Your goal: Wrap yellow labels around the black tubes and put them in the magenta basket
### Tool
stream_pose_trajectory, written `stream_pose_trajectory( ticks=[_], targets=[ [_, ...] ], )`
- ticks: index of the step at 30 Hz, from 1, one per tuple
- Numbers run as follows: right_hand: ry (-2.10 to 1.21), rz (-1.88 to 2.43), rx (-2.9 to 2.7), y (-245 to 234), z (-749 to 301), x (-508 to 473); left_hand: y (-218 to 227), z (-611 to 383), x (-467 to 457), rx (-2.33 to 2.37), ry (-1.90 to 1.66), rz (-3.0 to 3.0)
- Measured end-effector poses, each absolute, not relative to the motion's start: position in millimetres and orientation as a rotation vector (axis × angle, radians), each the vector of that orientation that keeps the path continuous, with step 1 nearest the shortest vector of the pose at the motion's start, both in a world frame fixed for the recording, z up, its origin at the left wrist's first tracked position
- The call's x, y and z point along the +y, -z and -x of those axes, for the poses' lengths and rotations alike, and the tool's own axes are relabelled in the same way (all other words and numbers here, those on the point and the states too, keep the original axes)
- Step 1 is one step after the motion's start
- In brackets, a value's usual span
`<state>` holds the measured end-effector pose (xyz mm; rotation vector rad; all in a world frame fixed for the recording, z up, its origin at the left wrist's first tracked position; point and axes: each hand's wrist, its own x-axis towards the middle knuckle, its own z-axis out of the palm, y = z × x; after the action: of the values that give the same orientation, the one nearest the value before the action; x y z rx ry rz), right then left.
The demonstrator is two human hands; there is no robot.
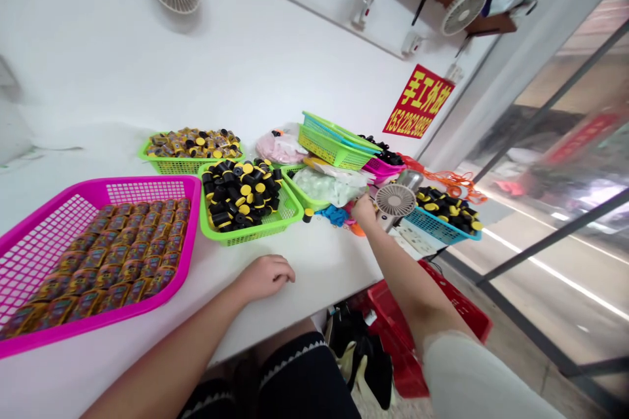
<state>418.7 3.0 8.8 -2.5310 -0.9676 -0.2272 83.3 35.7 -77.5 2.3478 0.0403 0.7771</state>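
Observation:
My left hand (268, 277) rests on the white table with its fingers curled, and nothing shows in them. Farther off, my right hand (364, 211) reaches out beside a small desk fan (395, 200). Its fingers are bent and mostly hidden, so what they hold cannot be made out. Blue strips (334, 215) and an orange piece (356, 228) lie close to it. Just left of these stands one black cylinder with a yellow cap (308, 215). A green basket (255, 234) nearer my left hand is heaped with similar black and yellow pieces.
On the left, a magenta basket (192, 236) holds rows of wrapped pieces. Behind are another green basket (171, 165), stacked baskets (322, 144) and clear plastic bags (324, 184). At right are a blue basket (437, 228) and orange cords (457, 183). A red crate (393, 334) stands below the table edge.

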Motion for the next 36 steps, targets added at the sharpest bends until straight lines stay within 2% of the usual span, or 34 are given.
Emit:
stream_pose_trajectory(
  ticks=[4,7,10,12,24,36],
  targets=[
    [-0.025,2.233,-1.065,-5,-387,-40,75,-86,32,0.199,-0.833,-2.128],
    [-0.376,1.957,-1.182,7,-344,-70,74,-92,27,0.336,-0.860,-1.886],
    [-0.734,1.672,-1.207,26,-296,-85,73,-97,23,0.372,-0.792,-1.655],
    [-0.835,1.526,-1.144,39,-270,-85,71,-98,21,0.358,-0.720,-1.536],
    [-0.917,1.194,-0.927,78,-235,-61,66,-88,28,0.499,-0.674,-1.153],
    [-0.851,1.196,-0.917,70,-227,-67,71,-87,17,0.451,-0.619,-1.128]
  ],
)
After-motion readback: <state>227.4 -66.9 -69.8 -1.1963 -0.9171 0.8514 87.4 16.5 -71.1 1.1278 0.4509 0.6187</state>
